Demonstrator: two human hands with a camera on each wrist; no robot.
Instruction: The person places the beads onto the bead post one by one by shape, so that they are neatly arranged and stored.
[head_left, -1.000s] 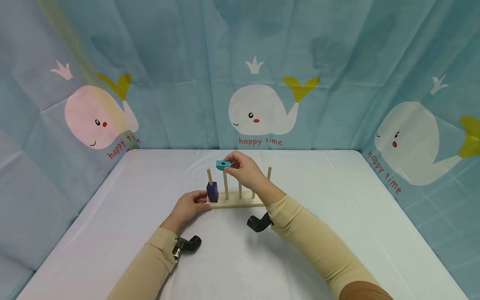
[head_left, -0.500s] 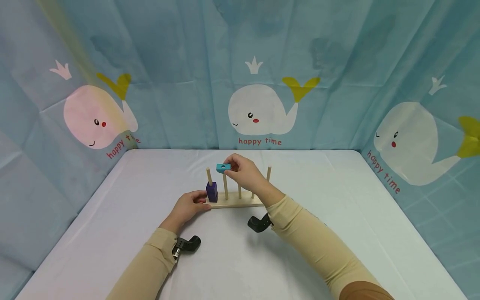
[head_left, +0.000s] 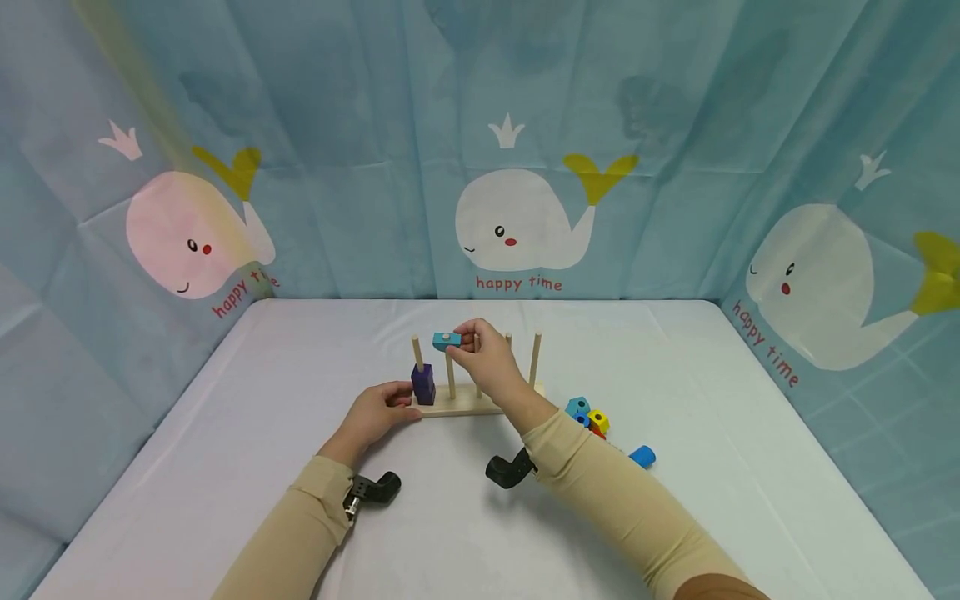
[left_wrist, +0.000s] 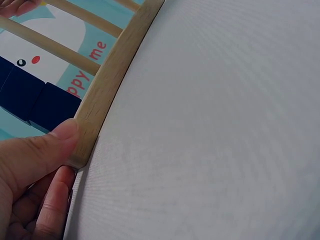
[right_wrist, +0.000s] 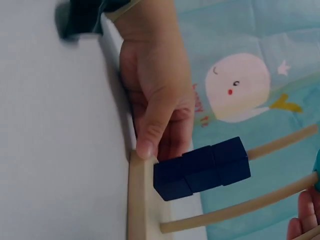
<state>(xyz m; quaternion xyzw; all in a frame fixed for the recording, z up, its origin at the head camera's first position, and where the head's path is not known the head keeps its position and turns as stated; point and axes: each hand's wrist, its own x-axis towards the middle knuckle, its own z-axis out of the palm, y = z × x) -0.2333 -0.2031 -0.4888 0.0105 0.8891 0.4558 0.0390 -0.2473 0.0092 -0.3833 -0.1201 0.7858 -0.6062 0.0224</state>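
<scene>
My left hand (head_left: 372,421) pinches the left end of a wooden peg base (head_left: 457,407), its thumb (left_wrist: 66,131) on the front edge in the left wrist view. Several upright pegs stand on this base. Dark purple blocks (head_left: 423,385) are stacked on the leftmost peg, seen in the right wrist view as a dark blue stack (right_wrist: 202,170). My right hand (head_left: 489,358) pinches a teal block (head_left: 438,342) with a rounded underside at the top of the second peg (head_left: 452,379). The peg's tip shows in the block's hole.
Right of the base, partly behind the right sleeve, lie loose blocks: a teal one (head_left: 577,406), a yellow one (head_left: 600,422), a red one (head_left: 597,433) and blue ones, including a cylinder (head_left: 642,456). A whale-print curtain (head_left: 360,233) stands behind the white table (head_left: 300,342).
The right hand and teal block have come down slightly, and the peg tip now fills the block's hole. The right forearm has shifted, uncovering the loose blocks. The left hand stays put.
</scene>
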